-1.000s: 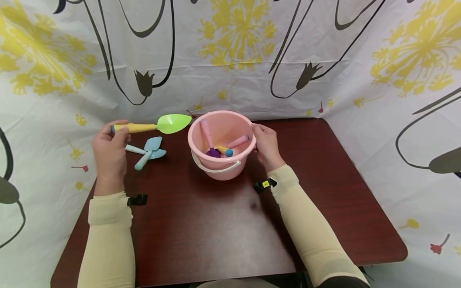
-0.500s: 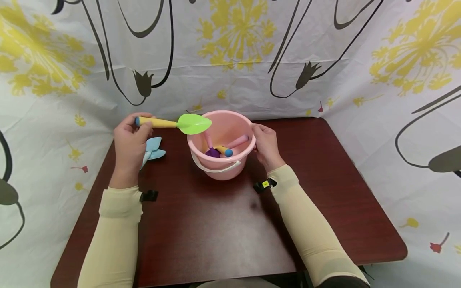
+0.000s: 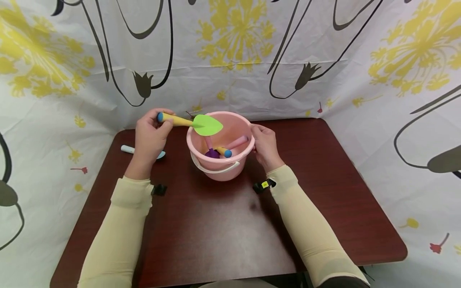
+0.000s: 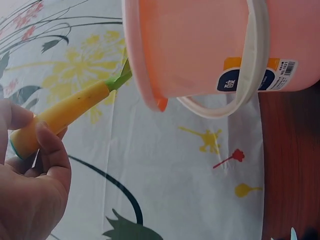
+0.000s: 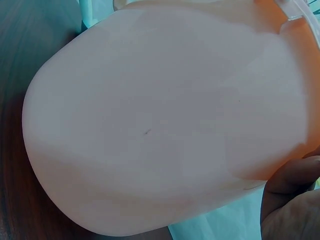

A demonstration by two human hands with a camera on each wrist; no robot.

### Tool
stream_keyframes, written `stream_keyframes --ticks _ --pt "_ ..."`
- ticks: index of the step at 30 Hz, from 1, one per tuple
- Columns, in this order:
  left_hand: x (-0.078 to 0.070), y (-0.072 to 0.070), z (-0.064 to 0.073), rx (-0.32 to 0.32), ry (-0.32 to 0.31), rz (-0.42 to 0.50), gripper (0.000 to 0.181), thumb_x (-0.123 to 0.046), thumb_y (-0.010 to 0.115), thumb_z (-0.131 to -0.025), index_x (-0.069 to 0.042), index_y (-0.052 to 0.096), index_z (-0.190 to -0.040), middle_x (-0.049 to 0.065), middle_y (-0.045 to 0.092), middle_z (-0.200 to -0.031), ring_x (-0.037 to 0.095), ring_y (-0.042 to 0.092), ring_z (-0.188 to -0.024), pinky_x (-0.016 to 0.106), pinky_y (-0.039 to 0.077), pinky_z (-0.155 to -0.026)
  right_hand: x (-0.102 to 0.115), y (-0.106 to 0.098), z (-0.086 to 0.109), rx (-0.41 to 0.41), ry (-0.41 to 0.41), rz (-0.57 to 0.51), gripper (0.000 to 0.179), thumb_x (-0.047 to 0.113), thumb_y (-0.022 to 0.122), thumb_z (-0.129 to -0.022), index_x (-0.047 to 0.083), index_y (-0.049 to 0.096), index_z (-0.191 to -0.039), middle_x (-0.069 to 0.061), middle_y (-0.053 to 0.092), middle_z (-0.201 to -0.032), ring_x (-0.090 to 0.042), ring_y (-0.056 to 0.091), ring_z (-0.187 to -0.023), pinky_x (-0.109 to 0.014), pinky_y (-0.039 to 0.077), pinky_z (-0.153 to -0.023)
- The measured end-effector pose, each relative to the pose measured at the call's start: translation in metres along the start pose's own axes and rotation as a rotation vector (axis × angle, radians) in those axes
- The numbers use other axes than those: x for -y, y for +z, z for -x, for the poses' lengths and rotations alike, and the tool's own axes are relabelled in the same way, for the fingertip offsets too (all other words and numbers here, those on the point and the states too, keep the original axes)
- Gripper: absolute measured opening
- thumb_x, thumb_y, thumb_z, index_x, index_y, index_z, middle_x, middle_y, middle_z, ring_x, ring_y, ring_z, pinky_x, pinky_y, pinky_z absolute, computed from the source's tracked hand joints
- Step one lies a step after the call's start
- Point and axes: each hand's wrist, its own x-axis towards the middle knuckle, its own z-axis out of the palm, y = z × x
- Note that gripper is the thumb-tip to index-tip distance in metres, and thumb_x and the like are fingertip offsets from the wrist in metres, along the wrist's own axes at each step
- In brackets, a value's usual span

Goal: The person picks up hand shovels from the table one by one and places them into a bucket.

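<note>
My left hand (image 3: 150, 134) grips the yellow handle of a toy trowel (image 3: 208, 125) with a green blade and a blue end cap. The blade is over the far left rim of a pink bucket (image 3: 220, 173). In the left wrist view, thumb and fingers pinch the handle (image 4: 70, 117) near its end. My right hand (image 3: 265, 147) holds the bucket's right rim. Inside the bucket lie a purple-headed toy tool (image 3: 212, 153) with a pink handle, a yellow handle with a blue cap (image 3: 225, 152) and another pink handle (image 3: 237, 142).
Light blue toy tools (image 3: 127, 149) lie on the table left of the bucket, mostly hidden behind my left hand. The bucket's white carrying handle (image 3: 216, 171) hangs down its front. A patterned cloth (image 3: 230, 88) stands behind the dark red wooden table (image 3: 223, 236).
My left hand has moved right with the trowel, bringing its blade from left of the bucket to over the rim. The right hand and bucket have stayed in place.
</note>
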Motion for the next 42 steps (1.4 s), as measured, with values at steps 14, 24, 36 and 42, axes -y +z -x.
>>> stream_keyframes --ticks 14,24,36,42 --pt "0.004 0.024 -0.016 0.15 0.0 -0.133 0.022 -0.012 0.069 -0.104 -0.001 0.076 -0.121 0.014 0.072 -0.118 0.019 0.063 -0.09 0.022 0.05 -0.073 0.0 0.0 0.001 0.002 -0.009 -0.002 0.025 0.015 0.065 -0.107 -0.003 0.077 -0.12 0.004 0.057 -0.059 -0.003 0.047 -0.04 -0.018 0.036 -0.038" --pt "0.009 0.037 -0.026 0.28 -0.013 -0.217 0.022 -0.012 0.068 -0.103 -0.006 0.074 -0.123 0.013 0.068 -0.114 0.025 0.058 -0.092 0.027 0.05 -0.076 0.001 0.0 0.001 -0.002 0.001 -0.007 0.029 0.013 0.064 -0.107 -0.005 0.076 -0.125 0.001 0.058 -0.062 -0.004 0.048 -0.04 -0.018 0.037 -0.038" --pt "0.008 0.053 -0.029 0.392 -0.089 -0.305 0.021 -0.016 0.068 -0.109 -0.013 0.072 -0.129 0.011 0.068 -0.119 0.029 0.058 -0.093 0.031 0.05 -0.068 0.001 0.001 0.001 -0.004 -0.009 0.0 0.029 0.013 0.065 -0.107 -0.006 0.076 -0.125 0.004 0.056 -0.06 -0.003 0.048 -0.04 -0.018 0.037 -0.038" --pt "0.007 0.06 -0.032 0.433 -0.094 -0.343 0.018 -0.016 0.07 -0.109 -0.013 0.072 -0.127 0.012 0.067 -0.122 0.03 0.06 -0.111 0.04 0.053 -0.089 0.0 0.0 0.001 -0.003 -0.007 0.001 0.029 0.015 0.066 -0.107 -0.006 0.076 -0.125 0.003 0.057 -0.06 -0.004 0.048 -0.04 -0.018 0.037 -0.038"
